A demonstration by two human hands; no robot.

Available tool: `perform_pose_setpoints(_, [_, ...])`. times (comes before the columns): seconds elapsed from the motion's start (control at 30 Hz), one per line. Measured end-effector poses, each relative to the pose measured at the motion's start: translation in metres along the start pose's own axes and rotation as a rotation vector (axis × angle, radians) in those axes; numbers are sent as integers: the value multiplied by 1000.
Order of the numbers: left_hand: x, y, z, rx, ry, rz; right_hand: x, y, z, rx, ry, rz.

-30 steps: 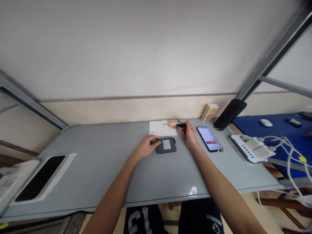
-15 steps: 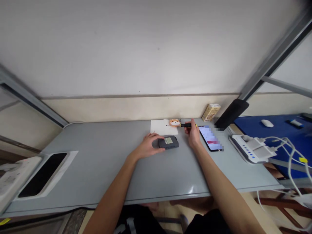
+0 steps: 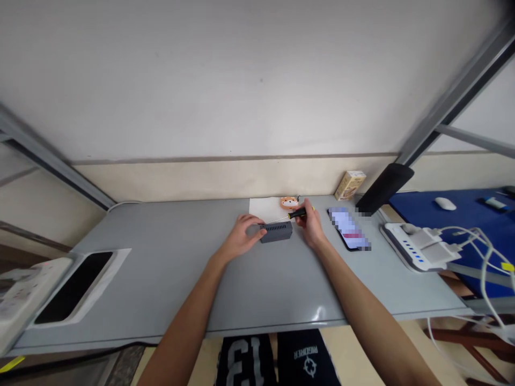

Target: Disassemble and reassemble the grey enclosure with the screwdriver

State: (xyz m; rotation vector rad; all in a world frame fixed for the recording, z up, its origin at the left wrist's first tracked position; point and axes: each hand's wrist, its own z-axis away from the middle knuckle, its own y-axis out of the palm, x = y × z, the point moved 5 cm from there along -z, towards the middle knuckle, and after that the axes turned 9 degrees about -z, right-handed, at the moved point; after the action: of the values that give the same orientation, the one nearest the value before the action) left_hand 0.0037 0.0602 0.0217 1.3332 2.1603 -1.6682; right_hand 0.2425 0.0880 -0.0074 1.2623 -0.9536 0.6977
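Observation:
My left hand (image 3: 242,236) grips the left end of a dark grey vented plastic box (image 3: 276,234), fingers behind it and thumb in front. The box stands tilted up on the grey desk (image 3: 173,279), a row of vent slots along its upper part. In my right hand (image 3: 309,222) is a screwdriver (image 3: 296,213) with a black and yellow handle. Its thin metal shaft points left, over the top of the box toward my left fingertips. Whether the tip touches the box I cannot tell.
Behind the box lie white paper (image 3: 263,208) and an orange dog-face item (image 3: 289,202). To the right are a lit phone (image 3: 346,228), a small carton (image 3: 350,185), a black cylinder (image 3: 385,188) and a power strip (image 3: 414,249). A dark phone (image 3: 74,289) lies at left.
My left hand has tipped the box up from lying flat, so the label no longer shows. My right hand has brought the screwdriver left and nearer, its shaft now over the box.

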Motion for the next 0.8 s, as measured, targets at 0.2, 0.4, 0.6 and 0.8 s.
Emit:
perform_pose_setpoints(0.2, [-9,-7,1,-96,96,-107,-7,-1,0,-28,30,2])
perform_pose_setpoints(0.4, [-11,-2,2,-86,135,-201,-8,1,1,-7,29,7])
perform_pose_setpoints(0.6, [-18,-3,2,-150,195,-216,-10,0,0,-19,36,-5])
perform_pose_setpoints(0.8, [-24,-2,3,-195,305,-378,-6,-4,-1,-44,-12,-26])
